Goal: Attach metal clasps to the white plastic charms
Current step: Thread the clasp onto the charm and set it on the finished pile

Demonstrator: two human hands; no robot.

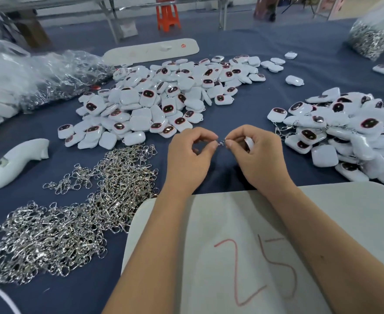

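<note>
Left hand pinches a clasp at fingertips | right hand grips a white charm, thumb and forefinger meeting the clasp | both above blue cloth | loose clasps heaped left | bare charms piled ahead | charms with clasps piled right | white board under forearms.

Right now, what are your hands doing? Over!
Left hand pinches a metal clasp. Right hand holds a white charm, fingers on the clasp too. Nothing between the hands.
</note>
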